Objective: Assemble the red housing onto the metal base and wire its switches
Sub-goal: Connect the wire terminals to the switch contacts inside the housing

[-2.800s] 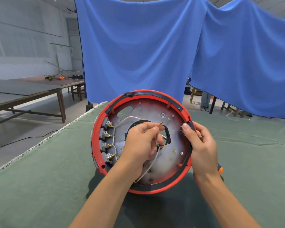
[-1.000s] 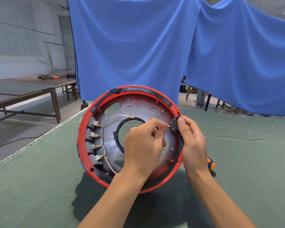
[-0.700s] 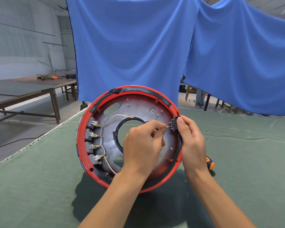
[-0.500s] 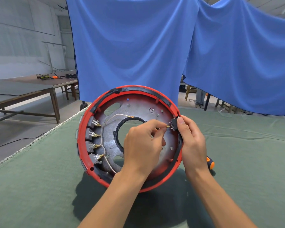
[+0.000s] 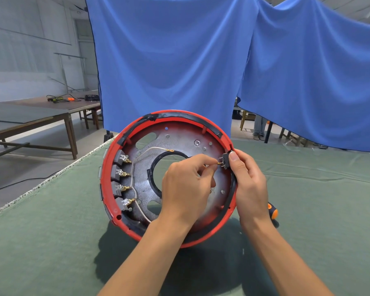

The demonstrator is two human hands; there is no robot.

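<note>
The round red housing (image 5: 107, 167) stands tilted on its edge on the green cloth, its open side towards me, with the metal base (image 5: 179, 142) seated inside it. Several grey switches (image 5: 119, 174) line its left inner wall, joined by a white wire (image 5: 135, 193). My left hand (image 5: 186, 189) pinches a brass wire terminal against the pins of a black switch (image 5: 225, 161) on the right rim. My right hand (image 5: 248, 182) grips that rim, its thumb pressing on the black switch.
An orange-and-black screwdriver handle (image 5: 272, 211) lies on the green cloth (image 5: 51, 231) behind my right wrist. The table's left edge (image 5: 41, 184) runs diagonally. Blue curtains (image 5: 179, 60) hang behind; wooden tables (image 5: 41, 116) stand at the far left.
My left hand carried the wire terminal from the centre of the base over to the black switch on the right rim. The housing shifted left and tilted slightly. Over the last second, almost nothing moved.
</note>
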